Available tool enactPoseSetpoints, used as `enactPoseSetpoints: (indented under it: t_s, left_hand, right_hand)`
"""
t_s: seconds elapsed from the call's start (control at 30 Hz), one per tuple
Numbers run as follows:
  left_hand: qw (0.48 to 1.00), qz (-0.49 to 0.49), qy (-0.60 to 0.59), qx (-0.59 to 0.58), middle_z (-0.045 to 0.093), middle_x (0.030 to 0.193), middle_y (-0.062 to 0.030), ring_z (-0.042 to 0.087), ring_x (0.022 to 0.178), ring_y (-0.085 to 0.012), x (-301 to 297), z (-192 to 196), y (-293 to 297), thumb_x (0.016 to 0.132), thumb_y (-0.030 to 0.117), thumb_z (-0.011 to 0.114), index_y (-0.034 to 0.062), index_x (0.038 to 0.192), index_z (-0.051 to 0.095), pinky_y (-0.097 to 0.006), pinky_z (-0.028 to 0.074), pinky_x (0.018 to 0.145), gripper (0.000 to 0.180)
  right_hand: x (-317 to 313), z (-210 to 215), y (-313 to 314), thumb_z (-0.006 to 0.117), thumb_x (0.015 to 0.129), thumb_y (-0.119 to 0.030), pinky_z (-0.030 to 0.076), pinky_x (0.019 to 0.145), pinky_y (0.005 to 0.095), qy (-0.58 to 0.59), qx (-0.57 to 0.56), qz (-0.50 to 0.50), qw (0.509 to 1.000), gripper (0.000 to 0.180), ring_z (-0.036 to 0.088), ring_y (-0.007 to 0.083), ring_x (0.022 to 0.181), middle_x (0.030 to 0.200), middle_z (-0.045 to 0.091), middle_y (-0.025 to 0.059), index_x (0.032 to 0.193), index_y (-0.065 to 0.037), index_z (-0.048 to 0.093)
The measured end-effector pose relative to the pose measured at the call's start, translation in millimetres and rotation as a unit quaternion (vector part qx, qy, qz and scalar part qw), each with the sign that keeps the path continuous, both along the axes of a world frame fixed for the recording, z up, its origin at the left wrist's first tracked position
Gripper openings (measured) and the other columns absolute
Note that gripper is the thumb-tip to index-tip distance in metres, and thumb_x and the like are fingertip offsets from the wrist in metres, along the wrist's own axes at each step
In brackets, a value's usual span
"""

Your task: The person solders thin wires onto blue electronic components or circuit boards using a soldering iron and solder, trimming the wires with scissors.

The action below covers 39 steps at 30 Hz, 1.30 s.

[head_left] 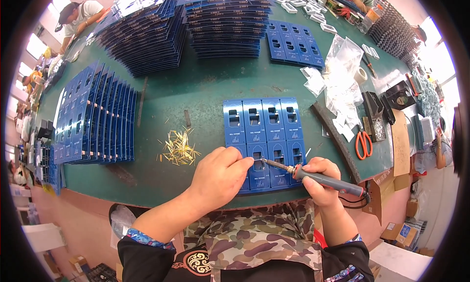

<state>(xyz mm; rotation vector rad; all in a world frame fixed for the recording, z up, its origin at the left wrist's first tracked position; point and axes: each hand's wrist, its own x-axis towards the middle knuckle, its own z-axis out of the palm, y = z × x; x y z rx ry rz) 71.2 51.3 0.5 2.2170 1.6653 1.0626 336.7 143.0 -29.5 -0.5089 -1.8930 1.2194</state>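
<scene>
While the right fingers grip a soldering iron, left fingers pinch closed over a white-printed blue panel.

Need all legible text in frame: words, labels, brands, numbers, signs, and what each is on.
No text I can quote:
Blue circuit panel in front of the person: white print, too small to read.
Blue panel at the back: white marks, too small.
Cardboard box, lower right: blue label, too small.
Soldering iron: no lettering I can make out.

Bright | windows blown out | glare atop board stacks | fisheye-bent edges, black corners
</scene>
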Motion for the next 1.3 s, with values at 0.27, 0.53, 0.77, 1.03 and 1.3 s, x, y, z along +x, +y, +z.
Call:
enactPoseSetpoints:
  t_s: [0.27,0.53,0.77,1.03,1.3]
  left_hand:
    - [1.0,0.008,-0.012,0.01,0.059,0.08,-0.0068,0.058,0.069,-0.0261,0,-3,-1,0.076,0.001,0.071,0.0046,0.096,0.068,-0.037,0.047,0.059,0.02]
    - [1.0,0.007,-0.005,0.006,0.059,0.08,-0.0065,0.058,0.069,-0.0259,0,-2,0,0.077,0.001,0.072,0.0048,0.096,0.068,-0.037,0.047,0.059,0.02]
    - [1.0,0.005,0.006,-0.002,0.058,0.08,-0.0064,0.057,0.069,-0.026,0,-1,-1,0.075,0.002,0.071,0.0054,0.096,0.068,-0.037,0.047,0.059,0.021]
    - [1.0,0.008,0.005,0.008,0.059,0.08,-0.0068,0.057,0.068,-0.0264,1,0,-1,0.077,0.002,0.071,0.0045,0.095,0.068,-0.037,0.047,0.058,0.018]
    - [1.0,0.008,0.002,0.014,0.059,0.08,-0.0075,0.058,0.068,-0.0265,5,2,-5,0.077,0.001,0.071,0.0032,0.095,0.069,-0.037,0.048,0.059,0.018]
  right_hand:
    - [0,-1,-2,0.067,0.081,-0.007,0.052,0.063,0.0319,0.031,-0.031,-0.015,0.999,0.022,0.064,0.0222,0.069,0.079,0.064,0.0163,0.098,0.004,0.058]
    - [-11,4,-2,0.07,0.075,-0.007,0.042,0.05,0.0302,0.038,0.036,-0.037,0.998,0.018,0.054,0.0186,0.052,0.066,0.062,0.0096,0.089,-0.001,0.062]
    - [-3,7,0,0.066,0.077,-0.006,0.047,0.059,0.0296,-0.013,0.048,0.003,0.999,0.022,0.061,0.0197,0.064,0.076,0.066,0.0148,0.097,0.003,0.059]
    - [0,-2,-5,0.068,0.081,-0.009,0.047,0.059,0.0284,0.051,-0.052,-0.028,0.997,0.023,0.059,0.0179,0.064,0.078,0.061,0.013,0.098,0.002,0.058]
    - [5,-2,-6,0.068,0.082,-0.009,0.049,0.061,0.0288,0.022,-0.007,-0.012,1.0,0.023,0.061,0.0192,0.067,0.079,0.062,0.0135,0.1,0.002,0.058]
